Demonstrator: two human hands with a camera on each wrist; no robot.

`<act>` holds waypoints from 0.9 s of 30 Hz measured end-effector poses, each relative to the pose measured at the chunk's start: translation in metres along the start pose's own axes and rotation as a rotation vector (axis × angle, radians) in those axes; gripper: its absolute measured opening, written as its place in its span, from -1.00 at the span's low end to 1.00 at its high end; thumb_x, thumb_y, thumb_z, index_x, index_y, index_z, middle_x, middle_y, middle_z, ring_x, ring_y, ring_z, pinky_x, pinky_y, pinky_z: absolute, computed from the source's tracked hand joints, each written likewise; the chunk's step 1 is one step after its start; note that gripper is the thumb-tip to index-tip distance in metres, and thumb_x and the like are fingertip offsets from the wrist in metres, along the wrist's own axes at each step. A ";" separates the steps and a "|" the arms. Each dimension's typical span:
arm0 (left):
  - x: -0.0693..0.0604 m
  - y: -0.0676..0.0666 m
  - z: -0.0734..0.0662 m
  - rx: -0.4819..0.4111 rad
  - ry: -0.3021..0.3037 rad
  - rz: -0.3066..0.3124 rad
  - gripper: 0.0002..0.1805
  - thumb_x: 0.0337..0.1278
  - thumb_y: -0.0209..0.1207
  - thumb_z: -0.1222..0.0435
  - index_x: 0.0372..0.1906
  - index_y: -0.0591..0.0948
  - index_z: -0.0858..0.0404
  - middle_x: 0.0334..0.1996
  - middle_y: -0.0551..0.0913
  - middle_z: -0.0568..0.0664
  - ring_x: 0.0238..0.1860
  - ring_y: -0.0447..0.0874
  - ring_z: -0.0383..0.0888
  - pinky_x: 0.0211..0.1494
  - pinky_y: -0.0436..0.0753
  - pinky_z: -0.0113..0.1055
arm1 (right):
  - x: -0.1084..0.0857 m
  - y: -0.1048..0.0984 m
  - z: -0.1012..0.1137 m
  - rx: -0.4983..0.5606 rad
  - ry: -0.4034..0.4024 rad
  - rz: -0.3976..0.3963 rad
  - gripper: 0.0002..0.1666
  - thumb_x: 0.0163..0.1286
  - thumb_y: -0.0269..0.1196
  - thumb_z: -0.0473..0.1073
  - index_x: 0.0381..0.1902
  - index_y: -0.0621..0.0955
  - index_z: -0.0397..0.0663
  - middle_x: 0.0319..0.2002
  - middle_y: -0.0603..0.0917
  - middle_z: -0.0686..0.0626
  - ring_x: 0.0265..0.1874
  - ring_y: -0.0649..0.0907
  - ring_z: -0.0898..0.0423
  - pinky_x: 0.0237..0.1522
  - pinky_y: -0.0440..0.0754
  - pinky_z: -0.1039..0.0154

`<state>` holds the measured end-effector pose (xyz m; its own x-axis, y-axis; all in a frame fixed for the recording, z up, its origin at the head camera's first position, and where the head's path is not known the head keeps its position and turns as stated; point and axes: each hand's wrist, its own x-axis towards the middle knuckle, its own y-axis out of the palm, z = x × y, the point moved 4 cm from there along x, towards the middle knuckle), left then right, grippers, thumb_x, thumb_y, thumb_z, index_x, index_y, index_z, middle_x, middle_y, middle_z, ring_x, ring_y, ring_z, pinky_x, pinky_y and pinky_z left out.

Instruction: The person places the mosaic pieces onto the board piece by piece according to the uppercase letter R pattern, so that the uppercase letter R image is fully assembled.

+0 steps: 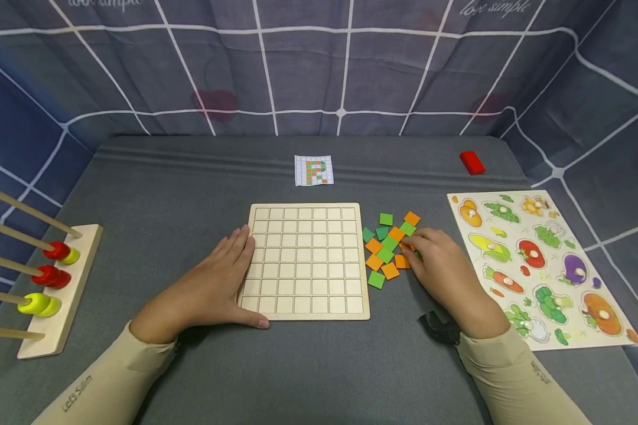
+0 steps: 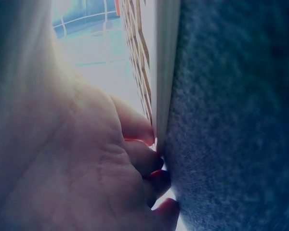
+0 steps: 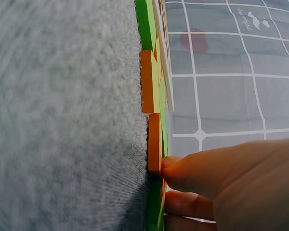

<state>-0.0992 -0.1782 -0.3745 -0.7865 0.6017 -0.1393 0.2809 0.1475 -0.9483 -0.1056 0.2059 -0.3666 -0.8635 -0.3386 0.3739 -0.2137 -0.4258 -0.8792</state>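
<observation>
A wooden grid board (image 1: pixel 311 316) with bare cells lies flat in the head view. My left hand (image 1: pixel 212 289) lies along its left edge, fingers extended and thumb at the bottom-left corner; the left wrist view shows the fingers (image 2: pixel 137 156) against the board's side (image 2: pixel 164 62). Green tiles (image 1: pixel 376 279) and orange tiles (image 1: pixel 390 271) lie loosely grouped right of the board. Over their right side, my right hand (image 1: pixel 449 274) pinches an orange tile (image 1: pixel 407 247) between thumb and fingertips. In the right wrist view, the hand (image 3: pixel 241 183) is beside orange (image 3: pixel 154 144) and green tiles.
A small card (image 1: pixel 313 170) with a coloured grid pattern lies behind the board. A red block (image 1: pixel 472 163) is at the back right. At right lies a vegetable picture board (image 1: pixel 510 236); at left stands a wooden base (image 1: pixel 74 295) with pegs and red and yellow rings.
</observation>
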 end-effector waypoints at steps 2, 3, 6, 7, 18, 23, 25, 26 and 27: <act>0.000 0.000 0.000 -0.002 0.000 0.000 0.70 -0.30 0.31 -0.63 0.62 -0.06 0.60 0.63 -0.21 0.45 0.64 -0.24 0.30 0.61 -0.05 0.14 | 0.001 -0.001 0.000 -0.003 0.001 -0.007 -0.86 0.29 0.50 -0.39 -0.20 0.79 -0.32 -0.23 0.74 -0.17 -0.25 0.68 -0.16 -0.17 0.68 -0.06; 0.000 0.000 0.000 -0.003 0.000 -0.001 0.70 -0.30 0.32 -0.62 0.62 -0.06 0.59 0.64 -0.21 0.45 0.64 -0.24 0.30 0.61 -0.05 0.14 | 0.001 -0.001 0.000 -0.004 0.000 -0.012 -0.88 0.29 0.49 -0.39 -0.22 0.79 -0.32 -0.24 0.74 -0.17 -0.26 0.69 -0.16 -0.18 0.68 -0.06; 0.000 0.000 -0.001 -0.004 0.001 -0.001 0.70 -0.29 0.33 -0.61 0.62 -0.06 0.59 0.64 -0.21 0.45 0.64 -0.24 0.30 0.61 -0.05 0.13 | 0.002 -0.001 0.001 -0.008 0.004 -0.020 -0.91 0.28 0.49 -0.39 -0.26 0.79 -0.31 -0.27 0.73 -0.17 -0.28 0.69 -0.16 -0.20 0.69 -0.07; 0.000 0.000 -0.001 -0.004 0.001 -0.001 0.70 -0.29 0.33 -0.61 0.62 -0.06 0.60 0.64 -0.21 0.45 0.64 -0.24 0.30 0.61 -0.05 0.13 | 0.002 -0.001 0.000 -0.008 0.007 -0.021 -0.91 0.28 0.49 -0.38 -0.27 0.79 -0.31 -0.27 0.73 -0.17 -0.28 0.70 -0.16 -0.19 0.69 -0.08; 0.000 -0.001 0.001 -0.006 0.003 0.003 0.69 -0.27 0.28 -0.64 0.62 -0.06 0.59 0.64 -0.23 0.43 0.64 -0.26 0.28 0.61 -0.06 0.12 | 0.004 0.000 -0.002 0.002 0.111 -0.028 -0.88 0.27 0.52 -0.32 -0.26 0.81 -0.29 -0.28 0.75 -0.17 -0.27 0.73 -0.15 -0.19 0.70 -0.10; 0.000 0.000 0.001 -0.006 0.001 0.004 0.69 -0.27 0.28 -0.64 0.62 -0.06 0.59 0.64 -0.23 0.44 0.64 -0.26 0.28 0.61 -0.07 0.12 | 0.004 0.001 -0.002 0.014 0.127 -0.058 -0.89 0.25 0.50 -0.36 -0.27 0.81 -0.31 -0.27 0.77 -0.18 -0.25 0.75 -0.14 -0.20 0.71 -0.10; 0.000 0.000 0.001 -0.005 0.002 0.004 0.69 -0.27 0.28 -0.64 0.62 -0.06 0.60 0.64 -0.22 0.44 0.64 -0.26 0.28 0.62 -0.07 0.11 | 0.004 0.002 -0.003 0.019 0.128 -0.067 -0.89 0.24 0.49 -0.38 -0.27 0.81 -0.32 -0.27 0.78 -0.19 -0.26 0.75 -0.14 -0.21 0.71 -0.09; 0.000 0.000 0.001 -0.005 0.003 0.004 0.69 -0.27 0.28 -0.64 0.62 -0.06 0.60 0.64 -0.22 0.44 0.64 -0.25 0.28 0.62 -0.07 0.11 | 0.003 0.002 -0.003 0.020 0.130 -0.071 -0.90 0.23 0.49 -0.38 -0.27 0.81 -0.32 -0.27 0.78 -0.19 -0.26 0.75 -0.14 -0.22 0.71 -0.09; 0.000 0.000 0.001 -0.006 0.004 0.004 0.69 -0.27 0.28 -0.64 0.62 -0.05 0.60 0.64 -0.22 0.43 0.64 -0.25 0.28 0.62 -0.07 0.10 | 0.003 0.002 -0.003 0.022 0.131 -0.074 -0.89 0.23 0.48 -0.39 -0.28 0.81 -0.32 -0.27 0.78 -0.19 -0.27 0.75 -0.14 -0.22 0.71 -0.09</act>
<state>-0.0998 -0.1786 -0.3745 -0.7830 0.6056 -0.1417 0.2870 0.1498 -0.9461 -0.1101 0.2065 -0.3685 -0.8982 -0.1938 0.3946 -0.2703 -0.4644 -0.8434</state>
